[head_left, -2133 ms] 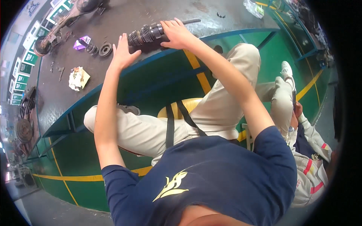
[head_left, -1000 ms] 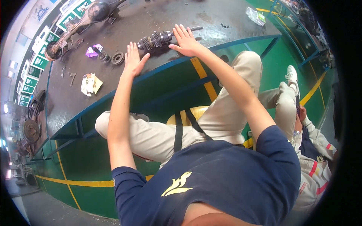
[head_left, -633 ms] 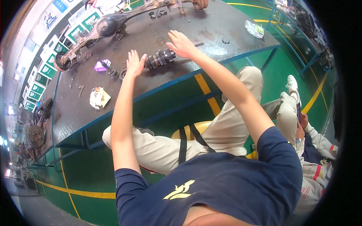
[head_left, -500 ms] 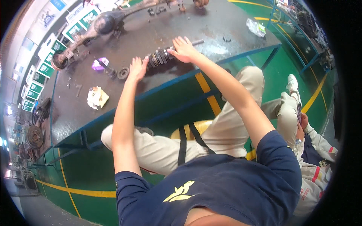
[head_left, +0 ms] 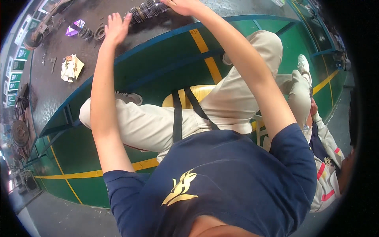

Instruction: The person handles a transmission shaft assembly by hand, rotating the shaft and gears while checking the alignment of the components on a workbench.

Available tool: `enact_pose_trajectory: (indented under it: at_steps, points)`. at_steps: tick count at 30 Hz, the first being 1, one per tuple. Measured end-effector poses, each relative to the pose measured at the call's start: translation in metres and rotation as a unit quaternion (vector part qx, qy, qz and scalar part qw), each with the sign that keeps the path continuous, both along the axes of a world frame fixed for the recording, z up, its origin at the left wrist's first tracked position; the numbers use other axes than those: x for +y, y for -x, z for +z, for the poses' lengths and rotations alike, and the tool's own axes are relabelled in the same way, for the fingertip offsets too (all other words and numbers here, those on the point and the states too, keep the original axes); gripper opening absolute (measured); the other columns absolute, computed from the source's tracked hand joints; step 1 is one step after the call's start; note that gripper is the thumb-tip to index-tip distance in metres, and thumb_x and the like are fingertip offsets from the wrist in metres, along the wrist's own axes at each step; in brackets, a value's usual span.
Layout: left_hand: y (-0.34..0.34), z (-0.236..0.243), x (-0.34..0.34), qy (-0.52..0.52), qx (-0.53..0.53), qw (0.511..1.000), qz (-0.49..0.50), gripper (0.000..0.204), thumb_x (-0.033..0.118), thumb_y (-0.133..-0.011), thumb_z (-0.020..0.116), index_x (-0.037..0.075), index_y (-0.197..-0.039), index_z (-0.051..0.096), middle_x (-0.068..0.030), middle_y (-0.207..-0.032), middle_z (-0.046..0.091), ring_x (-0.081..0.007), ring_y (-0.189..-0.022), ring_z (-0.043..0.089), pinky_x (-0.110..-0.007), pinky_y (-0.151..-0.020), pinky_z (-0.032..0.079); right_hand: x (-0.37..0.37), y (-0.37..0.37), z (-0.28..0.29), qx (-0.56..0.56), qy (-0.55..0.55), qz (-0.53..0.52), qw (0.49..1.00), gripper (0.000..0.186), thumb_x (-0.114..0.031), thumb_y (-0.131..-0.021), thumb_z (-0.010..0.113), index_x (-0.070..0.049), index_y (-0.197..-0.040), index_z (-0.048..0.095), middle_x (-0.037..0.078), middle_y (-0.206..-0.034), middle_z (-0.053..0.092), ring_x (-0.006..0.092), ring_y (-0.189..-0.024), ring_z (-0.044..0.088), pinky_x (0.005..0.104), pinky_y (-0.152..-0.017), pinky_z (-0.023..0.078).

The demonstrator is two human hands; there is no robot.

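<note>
A shaft stacked with dark toothed gears [head_left: 147, 12] lies on the dark metal table, close to its near edge. My left hand [head_left: 115, 29] is beside the left end of the gear shaft, its fingers spread and nothing in them. At the shaft's right end, my right hand [head_left: 184, 5] rests against the gears with its thumb stretched out; the top edge of the view cuts off its other fingers. Left of my left hand lie a loose ring gear [head_left: 99, 32] and a smaller dark gear piece [head_left: 85, 33].
A purple-and-white packet [head_left: 75, 27] and a crumpled paper with a yellow piece [head_left: 72, 68] lie on the table [head_left: 47, 93]. A rusty axle housing [head_left: 43, 23] reaches in at upper left. To my right a person [head_left: 321, 158] sits; a yellow stool seat [head_left: 189, 94] is beneath me.
The view has tilted down, so the table sits higher and its far side has left the picture. My left hand has come slightly away from the gear shaft's left end.
</note>
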State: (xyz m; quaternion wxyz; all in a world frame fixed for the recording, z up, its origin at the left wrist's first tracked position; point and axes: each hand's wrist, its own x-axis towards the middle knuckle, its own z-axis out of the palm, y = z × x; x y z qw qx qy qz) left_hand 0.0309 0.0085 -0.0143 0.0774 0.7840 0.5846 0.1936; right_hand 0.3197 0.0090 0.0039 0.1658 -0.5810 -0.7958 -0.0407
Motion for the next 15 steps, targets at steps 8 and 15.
enact_pose_trajectory:
  at_steps: [8,15]
  points:
    - [0.022,0.016,-0.053,-0.079,0.033,0.994,-0.075,0.088,0.065,-0.095,0.029,-0.002,-0.150,0.019,-0.0189,-0.159,0.014,-0.0311,-0.148,0.006,-0.048,-0.118,0.006,-0.095,0.003,0.009,0.011,0.035,0.021,0.999,0.083,-0.046,-0.094,0.050,0.014,-0.144,0.022,0.034,-0.151,0.018,0.0450,-0.144,0.013,0.0517,-0.117,0.013]
    - [0.005,0.030,0.004,0.013,0.033,0.999,-0.006,0.090,0.068,-0.094,0.025,-0.004,-0.149,0.021,-0.0206,-0.158,0.016,-0.0349,-0.148,0.006,-0.054,-0.117,0.006,-0.008,-0.001,0.016,0.015,-0.061,-0.023,0.998,0.082,-0.050,-0.094,0.047,0.013,-0.142,0.028,0.030,-0.149,0.029,0.0420,-0.144,0.018,0.0498,-0.118,0.010]
